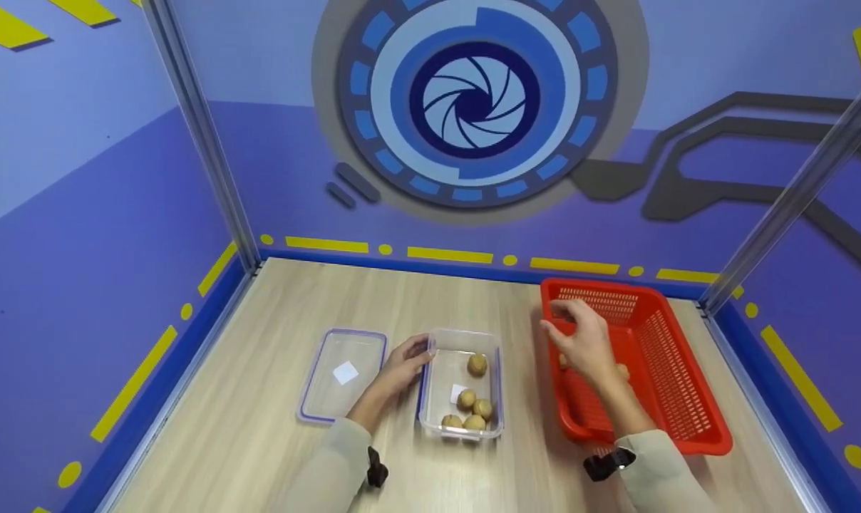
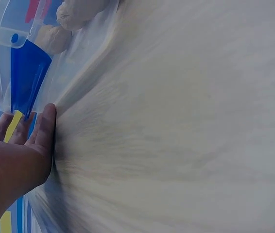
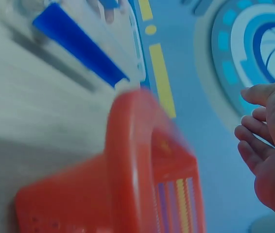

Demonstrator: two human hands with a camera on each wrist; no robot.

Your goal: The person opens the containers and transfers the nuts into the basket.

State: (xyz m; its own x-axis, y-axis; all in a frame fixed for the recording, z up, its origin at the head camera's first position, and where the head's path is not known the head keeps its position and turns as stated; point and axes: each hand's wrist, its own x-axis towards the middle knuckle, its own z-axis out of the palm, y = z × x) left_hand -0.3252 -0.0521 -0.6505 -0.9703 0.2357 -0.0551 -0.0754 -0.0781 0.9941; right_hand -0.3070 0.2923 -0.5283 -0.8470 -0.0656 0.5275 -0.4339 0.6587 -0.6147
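My left hand (image 1: 403,365) rests against the left wall of a clear plastic food box (image 1: 430,420), its fingertips at the wall and rim. In the left wrist view, loosely extended fingers (image 2: 44,127) touch the box beside a hanging blue latch (image 2: 28,73). Several walnuts (image 1: 477,365) lie in the box, most gathered at its near end. Above the left part of a red plastic basket (image 1: 715,434) my right hand (image 1: 586,342) hovers with thumb and fingers apart, nothing between them. A walnut (image 1: 622,370) in the basket shows beside the wrist; the forearm hides part of the basket.
A clear lid (image 1: 318,370) with a purple-blue edge and a white square lies flat left of the box. Printed panels (image 1: 373,221) close off the back and sides of the wooden table (image 1: 295,299), with metal posts (image 1: 213,149) at the corners.
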